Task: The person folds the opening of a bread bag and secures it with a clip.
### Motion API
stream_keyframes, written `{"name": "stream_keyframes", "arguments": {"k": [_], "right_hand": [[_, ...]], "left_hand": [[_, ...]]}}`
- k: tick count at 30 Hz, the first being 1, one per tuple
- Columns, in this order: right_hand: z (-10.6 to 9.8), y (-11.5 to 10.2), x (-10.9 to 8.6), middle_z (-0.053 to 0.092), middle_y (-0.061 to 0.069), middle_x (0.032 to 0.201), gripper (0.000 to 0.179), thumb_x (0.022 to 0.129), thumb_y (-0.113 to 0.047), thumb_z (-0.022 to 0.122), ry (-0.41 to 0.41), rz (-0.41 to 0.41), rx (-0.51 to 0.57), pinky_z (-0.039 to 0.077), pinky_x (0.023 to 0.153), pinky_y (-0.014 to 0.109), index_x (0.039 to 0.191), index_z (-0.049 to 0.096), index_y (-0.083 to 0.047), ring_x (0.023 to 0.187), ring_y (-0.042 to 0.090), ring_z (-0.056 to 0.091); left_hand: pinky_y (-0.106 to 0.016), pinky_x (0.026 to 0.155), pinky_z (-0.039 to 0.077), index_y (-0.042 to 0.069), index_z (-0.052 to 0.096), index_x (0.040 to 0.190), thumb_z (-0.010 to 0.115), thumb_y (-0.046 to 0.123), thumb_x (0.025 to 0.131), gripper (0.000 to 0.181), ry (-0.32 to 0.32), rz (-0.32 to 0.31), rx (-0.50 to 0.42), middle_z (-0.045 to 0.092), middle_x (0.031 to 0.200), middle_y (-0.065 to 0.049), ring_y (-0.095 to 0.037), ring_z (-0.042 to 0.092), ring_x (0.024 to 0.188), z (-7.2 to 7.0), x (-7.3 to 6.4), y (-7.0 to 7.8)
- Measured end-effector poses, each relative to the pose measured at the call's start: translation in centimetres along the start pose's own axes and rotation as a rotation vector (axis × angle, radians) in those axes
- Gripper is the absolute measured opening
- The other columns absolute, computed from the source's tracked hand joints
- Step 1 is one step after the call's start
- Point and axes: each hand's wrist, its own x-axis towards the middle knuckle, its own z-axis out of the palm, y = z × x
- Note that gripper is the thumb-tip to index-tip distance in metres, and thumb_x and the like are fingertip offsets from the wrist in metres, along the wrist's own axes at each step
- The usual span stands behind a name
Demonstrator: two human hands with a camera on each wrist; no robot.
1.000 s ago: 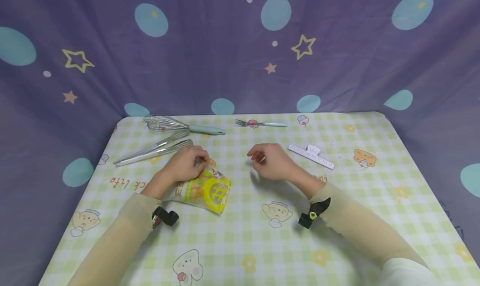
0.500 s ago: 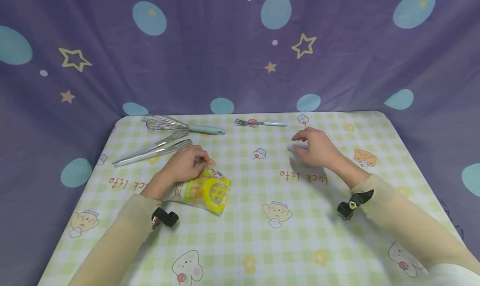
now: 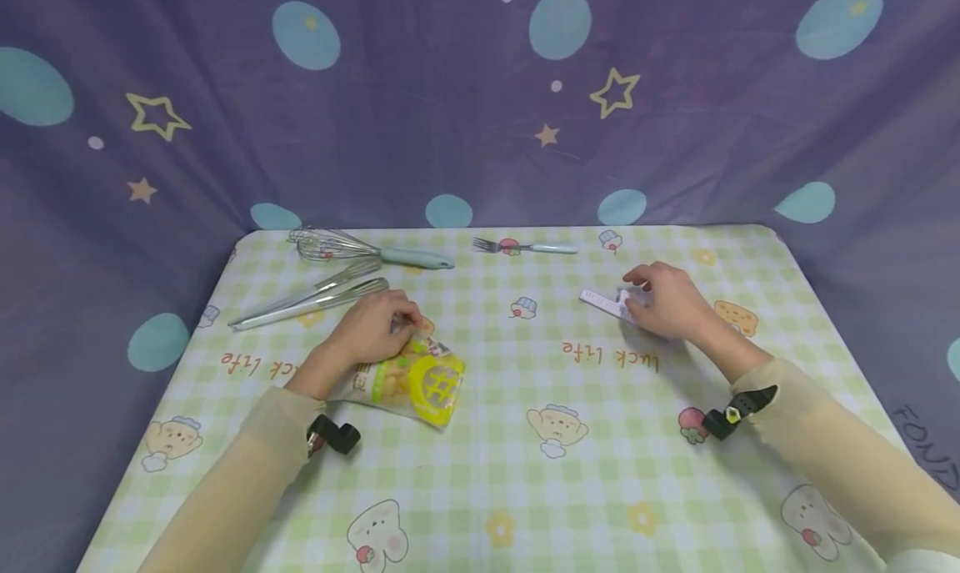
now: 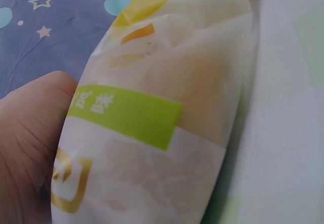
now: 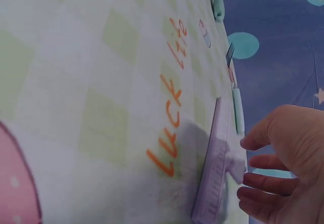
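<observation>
My left hand (image 3: 372, 327) pinches the top edge of a yellow, green and clear snack bag (image 3: 420, 381), which lies tilted on the table. In the left wrist view the bag (image 4: 152, 107) fills the middle, with part of the hand (image 4: 30, 143) at its left; the fingertips are hidden there. My right hand (image 3: 666, 299) is over a long pale-purple bag clip (image 3: 600, 302) and covers its right part. Seen from the right wrist, thumb and fingers (image 5: 268, 183) are spread on either side of the clip's tab (image 5: 234, 164), not closed on it.
At the back left lie a whisk with a mint handle (image 3: 412, 258) and metal tongs (image 3: 300, 310). A fork (image 3: 551, 248) with a light blue handle lies at the back middle. The checked tablecloth (image 3: 480, 473) ends at a purple curtain (image 3: 480, 98) behind.
My right hand has moved right, from the middle of the table to the bag clip. The left hand and the snack bag have stayed in place.
</observation>
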Motion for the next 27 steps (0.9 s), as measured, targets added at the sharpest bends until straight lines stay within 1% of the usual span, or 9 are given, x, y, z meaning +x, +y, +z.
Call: {"name": "stream_keyframes", "arguments": {"k": [4, 9, 12, 18, 22, 25, 27], "right_hand": [[0.4, 0.7, -0.2, 0.072, 0.027, 0.115, 0.041, 0.094, -0.016, 0.073, -0.017, 0.018, -0.003, 0.055, 0.094, 0.058, 0.129, 0.068, 0.005, 0.105, 0.042, 0.07], [0.7, 1.2, -0.4, 0.073, 0.02, 0.099, 0.034, 0.091, -0.016, 0.075, -0.015, 0.01, -0.013, 0.056, 0.084, 0.052, 0.118, 0.072, 0.004, 0.088, 0.032, 0.069], [0.6, 1.3, -0.5, 0.072, 0.017, 0.094, 0.029, 0.091, -0.016, 0.076, -0.012, 0.002, -0.011, 0.054, 0.079, 0.048, 0.113, 0.072, 0.003, 0.082, 0.028, 0.067], [0.2, 1.1, -0.6, 0.072, 0.014, 0.093, 0.019, 0.092, -0.015, 0.076, -0.027, -0.01, 0.013, 0.053, 0.08, 0.047, 0.105, 0.07, -0.003, 0.083, 0.026, 0.067], [0.0, 0.9, -0.8, 0.072, 0.008, 0.088, 0.01, 0.095, -0.016, 0.075, -0.039, -0.019, 0.05, 0.05, 0.078, 0.041, 0.098, 0.069, -0.009, 0.08, 0.022, 0.064], [-0.1, 0.6, -0.9, 0.074, 0.009, 0.092, 0.011, 0.096, -0.017, 0.075, -0.026, -0.024, 0.094, 0.053, 0.078, 0.038, 0.097, 0.067, -0.01, 0.082, 0.021, 0.068], [-0.3, 0.4, -1.0, 0.075, 0.012, 0.096, 0.013, 0.096, -0.015, 0.076, -0.006, -0.02, 0.13, 0.058, 0.08, 0.04, 0.1, 0.065, -0.008, 0.088, 0.024, 0.072]], "left_hand": [[-0.043, 0.079, 0.053, 0.02, 0.081, 0.091, 0.07, 0.009, 0.092, 0.016, 0.008, 0.0, 0.002, 0.071, 0.088, 0.003, -0.019, 0.06, 0.081, 0.1, 0.0, 0.0], [-0.042, 0.079, 0.052, 0.019, 0.082, 0.092, 0.069, 0.009, 0.093, 0.016, 0.006, -0.009, -0.005, 0.071, 0.088, 0.003, -0.018, 0.059, 0.08, 0.1, 0.0, 0.1], [-0.043, 0.079, 0.053, 0.019, 0.082, 0.093, 0.069, 0.009, 0.093, 0.016, 0.009, -0.01, -0.007, 0.071, 0.088, 0.003, -0.019, 0.06, 0.081, 0.1, 0.0, 0.1], [-0.042, 0.079, 0.052, 0.019, 0.082, 0.092, 0.069, 0.009, 0.093, 0.016, 0.014, -0.007, -0.009, 0.072, 0.087, 0.003, -0.019, 0.059, 0.08, 0.1, -0.1, 0.1], [-0.043, 0.079, 0.052, 0.019, 0.082, 0.092, 0.069, 0.009, 0.093, 0.016, 0.014, -0.008, -0.008, 0.071, 0.087, 0.002, -0.019, 0.059, 0.079, 0.0, 0.0, 0.2], [-0.044, 0.08, 0.053, 0.019, 0.082, 0.092, 0.069, 0.009, 0.092, 0.017, 0.007, -0.02, -0.005, 0.072, 0.088, 0.002, -0.019, 0.06, 0.081, 0.0, 0.0, 0.2], [-0.045, 0.082, 0.054, 0.019, 0.082, 0.092, 0.068, 0.01, 0.092, 0.017, 0.004, -0.026, -0.005, 0.072, 0.088, 0.002, -0.02, 0.062, 0.081, 0.0, 0.0, 0.3]]}}
